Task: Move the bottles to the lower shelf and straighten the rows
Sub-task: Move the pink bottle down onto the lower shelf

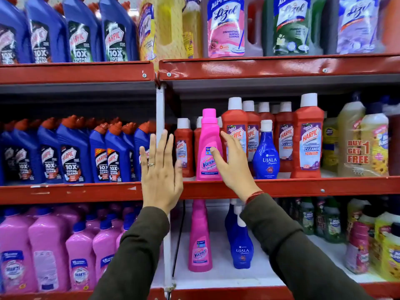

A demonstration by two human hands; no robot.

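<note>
A pink Vanish bottle (208, 146) stands upright at the front of the middle shelf (303, 186), with a blue Ujala bottle (265, 154) to its right among red Harpic bottles (308, 137). My right hand (232, 164) is open, its thumb just touching or nearly touching the pink bottle's label. My left hand (161, 169) is open with fingers spread, raised in front of the shelf post, left of the pink bottle. On the lower shelf (218, 276) stand another pink Vanish bottle (199, 239) and a blue Ujala bottle (240, 243).
Blue Harpic bottles (73, 152) fill the middle left bay, pink Shakti bottles (45, 252) the lower left. Yellow bundled bottles (359, 144) stand at the middle right. Green and yellow bottles (381, 239) crowd the lower right. Lizol jugs (226, 27) sit on top.
</note>
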